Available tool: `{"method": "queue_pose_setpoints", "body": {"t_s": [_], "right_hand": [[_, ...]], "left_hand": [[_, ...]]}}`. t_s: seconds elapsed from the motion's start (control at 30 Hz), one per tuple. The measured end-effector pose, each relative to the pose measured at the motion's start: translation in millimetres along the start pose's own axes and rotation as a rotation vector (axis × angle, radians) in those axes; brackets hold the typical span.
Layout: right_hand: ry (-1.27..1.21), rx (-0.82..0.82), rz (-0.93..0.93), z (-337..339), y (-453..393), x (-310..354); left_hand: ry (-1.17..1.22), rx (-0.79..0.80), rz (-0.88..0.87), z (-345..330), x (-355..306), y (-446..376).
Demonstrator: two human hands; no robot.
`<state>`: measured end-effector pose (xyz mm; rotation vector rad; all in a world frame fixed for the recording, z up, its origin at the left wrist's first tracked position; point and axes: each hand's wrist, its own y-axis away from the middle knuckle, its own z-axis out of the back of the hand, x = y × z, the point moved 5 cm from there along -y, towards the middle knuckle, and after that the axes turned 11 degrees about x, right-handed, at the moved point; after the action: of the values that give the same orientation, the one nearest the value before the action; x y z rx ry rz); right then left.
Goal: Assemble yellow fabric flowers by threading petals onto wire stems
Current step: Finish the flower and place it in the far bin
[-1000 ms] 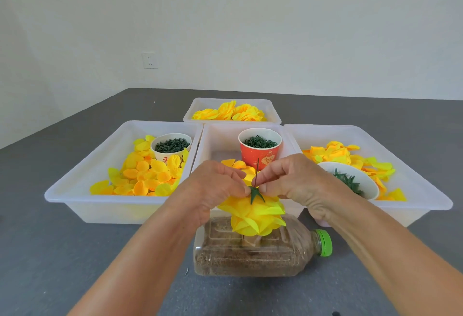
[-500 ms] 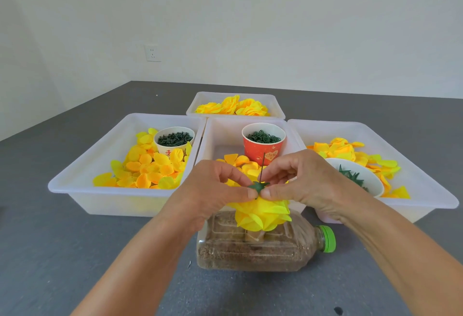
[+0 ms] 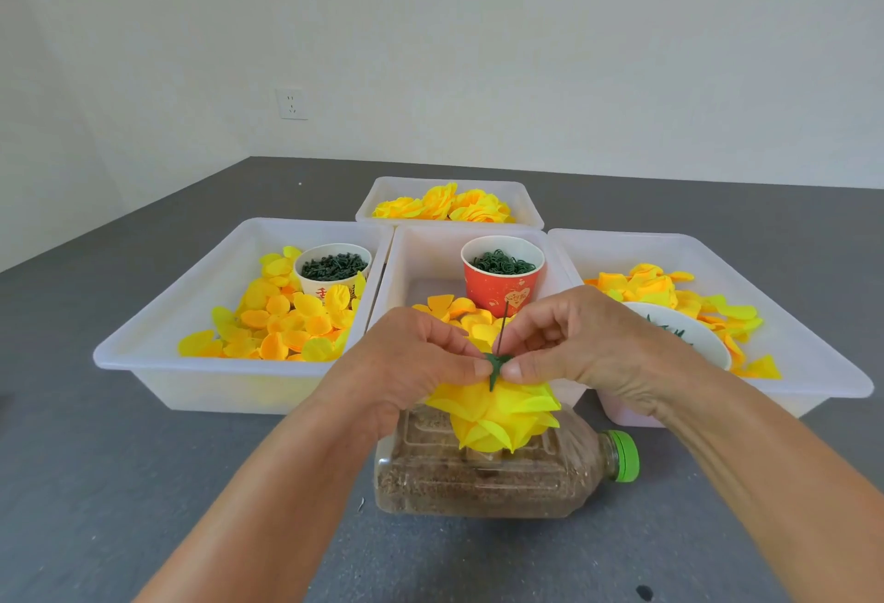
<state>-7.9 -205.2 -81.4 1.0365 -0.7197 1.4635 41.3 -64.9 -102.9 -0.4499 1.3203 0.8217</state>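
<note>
A yellow fabric flower (image 3: 495,413) sits upside down on a thin wire stem (image 3: 502,327) that rises from a sand-filled plastic bottle (image 3: 483,483) lying on its side. A green star-shaped calyx (image 3: 496,363) rests on top of the petals, threaded on the wire. My left hand (image 3: 411,363) and my right hand (image 3: 583,344) pinch the calyx from either side with thumb and fingertips, pressing it against the flower. The base of the wire is hidden by the petals.
Three white trays stand behind the bottle: the left tray (image 3: 143,354) with loose yellow petals and a white cup (image 3: 332,270) of green parts, the middle tray (image 3: 416,248) with a red cup (image 3: 502,279), the right tray (image 3: 823,363) with petals and a white bowl (image 3: 689,330). A far tray (image 3: 382,200) holds finished flowers.
The green calyx has slid down the wire onto the top of the petals, and both hands have come lower with it. The flower looks more squeezed together.
</note>
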Motion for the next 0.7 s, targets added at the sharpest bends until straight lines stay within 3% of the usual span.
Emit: {"method": "queue_pose_setpoints", "body": {"t_s": [0.2,0.43,0.7], "right_hand": [[-0.034,0.021,-0.18,1.3,-4.5,-4.9],[-0.125,-0.052,-0.234,-0.2,-4.9,-7.8],[0.068,-0.062,-0.225,-3.2,-9.0,4.1]], "left_hand": [[0.011,-0.008,0.093,2.3,-0.7,-5.0],[0.029,-0.005,0.084,0.2,-2.7,-5.9],[-0.023,-0.027,0.037,-1.0,-7.4,-8.9]]}}
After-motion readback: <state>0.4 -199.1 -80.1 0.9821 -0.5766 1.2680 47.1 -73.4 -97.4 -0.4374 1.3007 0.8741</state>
